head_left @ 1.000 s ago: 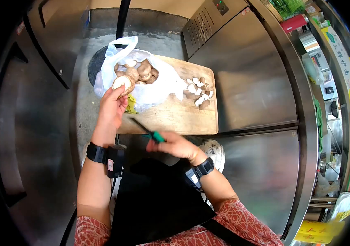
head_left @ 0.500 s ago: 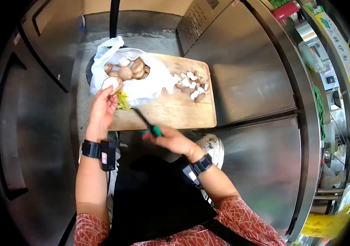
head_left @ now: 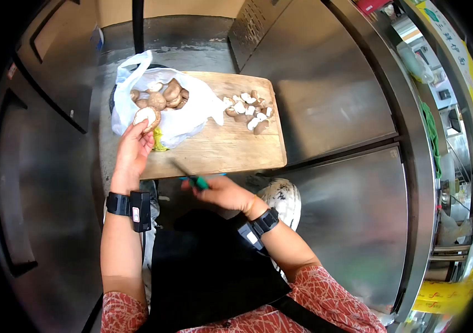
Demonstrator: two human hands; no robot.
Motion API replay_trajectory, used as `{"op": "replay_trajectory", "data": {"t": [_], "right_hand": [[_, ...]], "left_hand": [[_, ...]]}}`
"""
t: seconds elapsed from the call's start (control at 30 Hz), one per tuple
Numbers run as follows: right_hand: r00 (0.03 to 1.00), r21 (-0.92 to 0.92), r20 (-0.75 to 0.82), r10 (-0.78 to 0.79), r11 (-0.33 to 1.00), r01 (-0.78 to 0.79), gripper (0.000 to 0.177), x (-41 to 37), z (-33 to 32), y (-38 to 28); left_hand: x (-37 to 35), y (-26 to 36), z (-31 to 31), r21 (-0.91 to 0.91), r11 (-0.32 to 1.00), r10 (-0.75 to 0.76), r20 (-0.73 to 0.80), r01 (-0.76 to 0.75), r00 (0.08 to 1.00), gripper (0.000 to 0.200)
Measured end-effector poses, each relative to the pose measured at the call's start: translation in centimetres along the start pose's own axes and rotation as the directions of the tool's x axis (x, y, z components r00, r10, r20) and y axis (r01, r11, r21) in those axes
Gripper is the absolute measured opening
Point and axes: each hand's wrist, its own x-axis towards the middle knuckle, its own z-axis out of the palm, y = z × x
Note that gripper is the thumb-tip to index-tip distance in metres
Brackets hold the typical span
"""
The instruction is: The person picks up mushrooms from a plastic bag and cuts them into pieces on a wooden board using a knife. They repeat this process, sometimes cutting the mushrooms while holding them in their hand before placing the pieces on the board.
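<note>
My left hand [head_left: 133, 151] pinches a shiitake mushroom [head_left: 149, 115] by its edge, with the pale underside facing up. It is just in front of a white plastic bag [head_left: 196, 114] holding several whole brown mushrooms [head_left: 158, 100]. My right hand [head_left: 222, 194] is closed round the green handle of a knife [head_left: 198, 181]. The knife's dark, slightly blurred blade points up and left, near the front edge of a wooden cutting board [head_left: 231, 152]. Cut mushroom pieces [head_left: 253, 111], brown and white, lie in a heap on the board's right side.
Under the bag's lower edge shows something yellow [head_left: 159, 140]. Steel cabinet doors [head_left: 325, 83] stand close on the right, and another steel cabinet [head_left: 59, 166] on the left. Shelves with packets and a green cloth [head_left: 430, 139] line the far right.
The knife has come back toward me and to the left, its blade now clear of the bag. My left hand still holds the mushroom. The whole view has shifted slightly.
</note>
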Motion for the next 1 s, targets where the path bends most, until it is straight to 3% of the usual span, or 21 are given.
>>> {"op": "replay_trajectory", "data": {"t": [0.03, 0.07, 0.17, 0.23, 0.3, 0.37, 0.43, 0.5, 0.57, 0.63, 0.73, 0.83, 0.9, 0.93, 0.97, 1.0], "right_hand": [[0.988, 0.002, -0.135, 0.077, 0.997, -0.078, 0.024, 0.0, -0.8, 1.0], [0.914, -0.294, -0.317, -0.253, 0.942, 0.158, 0.034, 0.2, -1.2, 2.7], [0.895, -0.610, -0.260, -0.362, 0.780, 0.138, 0.035, 1.6, -0.7, 4.8], [0.882, -0.724, -0.155, -0.446, 0.658, 0.206, 0.039, 2.3, 1.3, 4.5], [0.907, -0.569, -0.001, -0.421, 0.747, 0.346, 0.037, 2.4, 2.9, 2.7], [0.982, -0.331, 0.188, -0.027, 0.940, 0.089, 0.037, 0.6, 3.7, 1.3], [0.959, -0.314, 0.270, -0.088, 0.933, 0.174, 0.040, -1.1, 2.9, 3.3], [0.988, -0.317, 0.019, -0.155, 0.936, 0.153, 0.038, -3.5, 0.5, 3.0], [0.950, -0.357, -0.236, -0.205, 0.927, 0.111, 0.038, -4.4, -1.9, 3.1], [0.924, -0.261, -0.377, -0.068, 0.965, -0.036, 0.035, -4.2, -3.6, 0.3], [0.787, -0.481, -0.457, -0.414, 0.859, 0.172, 0.037, 0.3, -3.5, 3.6], [0.785, -0.577, -0.454, -0.422, 0.810, 0.102, 0.040, 4.4, -0.3, 5.3], [0.881, -0.654, -0.279, -0.382, 0.748, 0.118, 0.040, 3.8, 1.5, 3.8], [0.982, -0.496, -0.118, -0.150, 0.865, 0.073, 0.037, 3.2, 1.5, 2.7], [0.997, -0.095, -0.017, -0.079, 0.992, 0.077, 0.029, 2.0, 2.1, 3.1], [0.992, 0.289, 0.125, -0.014, 0.957, -0.022, 0.024, 0.2, 2.0, 2.0]], "left_hand": [[-0.2, -0.1, 0.5, 0.018, 1.000, -0.007, 0.029, 0.006, 1.000, 0.024], [0.1, -0.4, 0.5, 0.031, 0.999, -0.030, 0.054, 0.029, 0.998, 0.025], [-0.3, -0.7, 2.1, 0.043, 0.999, -0.024, 0.077, 0.021, 0.997, 0.026], [0.1, -0.9, 2.2, 0.015, 1.000, -0.020, 0.087, 0.019, 0.996, 0.027], [0.4, -1.0, 1.9, -0.018, 1.000, -0.015, 0.095, 0.016, 0.995, 0.028], [0.3, -1.0, 1.7, -0.025, 0.999, -0.018, 0.088, 0.021, 0.996, 0.028], [0.2, -0.9, 1.9, -0.027, 0.999, -0.020, 0.083, 0.022, 0.996, 0.028], [0.1, -1.0, 2.4, -0.040, 0.999, -0.025, 0.136, 0.030, 0.990, 0.029], [-0.2, -1.5, 3.0, -0.045, 0.999, -0.021, 0.179, 0.030, 0.984, 0.029], [-0.2, -1.9, 3.4, -0.033, 0.998, -0.043, 0.223, 0.052, 0.974, 0.029], [-1.1, -2.1, 3.6, -0.018, 0.999, -0.028, 0.297, 0.035, 0.955, 0.028], [-2.8, -1.4, 3.8, -0.170, 0.985, 0.051, 0.258, -0.007, 0.965, 0.027], [-3.0, -0.6, 2.6, -0.261, 0.965, 0.091, 0.225, -0.030, 0.970, 0.024], [-3.1, -0.3, 2.4, -0.327, 0.944, 0.109, 0.189, -0.042, 0.976, 0.023], [-3.1, -0.1, 2.2, -0.394, 0.918, 0.117, 0.161, -0.045, 0.980, 0.021], [-2.5, -0.1, 1.4, -0.427, 0.904, 0.075, 0.190, 0.014, 0.979, 0.019]]}}
